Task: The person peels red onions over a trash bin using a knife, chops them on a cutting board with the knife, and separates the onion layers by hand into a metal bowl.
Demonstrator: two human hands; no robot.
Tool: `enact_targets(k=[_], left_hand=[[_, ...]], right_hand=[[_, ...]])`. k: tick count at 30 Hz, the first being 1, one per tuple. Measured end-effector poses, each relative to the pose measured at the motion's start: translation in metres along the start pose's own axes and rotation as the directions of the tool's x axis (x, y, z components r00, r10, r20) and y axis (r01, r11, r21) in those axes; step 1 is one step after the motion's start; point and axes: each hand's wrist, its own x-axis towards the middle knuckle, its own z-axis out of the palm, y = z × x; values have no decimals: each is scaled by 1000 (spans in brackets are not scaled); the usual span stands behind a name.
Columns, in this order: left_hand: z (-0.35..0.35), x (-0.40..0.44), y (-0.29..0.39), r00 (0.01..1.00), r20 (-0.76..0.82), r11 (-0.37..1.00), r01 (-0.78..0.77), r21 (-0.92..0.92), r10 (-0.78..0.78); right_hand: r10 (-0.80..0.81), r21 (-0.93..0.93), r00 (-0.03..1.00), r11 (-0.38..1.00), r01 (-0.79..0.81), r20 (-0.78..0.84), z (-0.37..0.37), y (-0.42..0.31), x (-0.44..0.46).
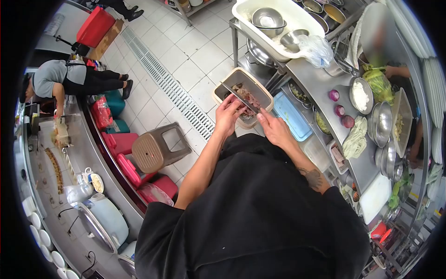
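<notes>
A knife (pixel 234 93) with a long blade is in my right hand (pixel 276 127), its handle wrapped by the fingers. The blade slants up and left over a cream-rimmed bin (pixel 266 91). Inside the bin lie pinkish and brown pieces that look like meat scraps (pixel 250 96). My left hand (pixel 228 114) is at the bin's near left side, its fingers bent and drawn together close against the blade. Whatever those fingers hold, if anything, is hidden.
A brown plastic stool (pixel 155 148) stands left of me, beside a floor drain (pixel 167 83). At right, a steel counter (pixel 320 83) carries onions (pixel 339 110), bowls and a white cutting board (pixel 375 197). Another person (pixel 76 78) bends over the left counter.
</notes>
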Motion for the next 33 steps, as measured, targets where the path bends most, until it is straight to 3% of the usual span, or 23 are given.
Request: enact_targets(k=[1, 4, 11, 17, 29, 33], left_hand=[[-2, 2, 3, 997, -76, 999, 16, -35, -18], [-5, 3, 11, 998, -51, 998, -47, 43, 49], [-2, 20, 6, 991, -110, 997, -79, 9, 79], [17, 21, 5, 976, -185, 993, -110, 37, 115], [17, 14, -6, 981, -147, 985, -104, 139, 125], [21, 7, -15, 980, -164, 991, -99, 94, 114]], right_hand=[[-34, -16, 999, 999, 34, 3, 2, 0, 6], [-74, -61, 996, 995, 76, 41, 2, -3, 22], [-185, -68, 980, 979, 190, 72, -4, 3, 50], [-174, -94, 975, 978, 188, 138, -21, 3, 60], [-162, -28, 951, 984, 176, 264, -37, 1, 56], [-176, 4, 954, 984, 180, 241, -22, 8, 62]])
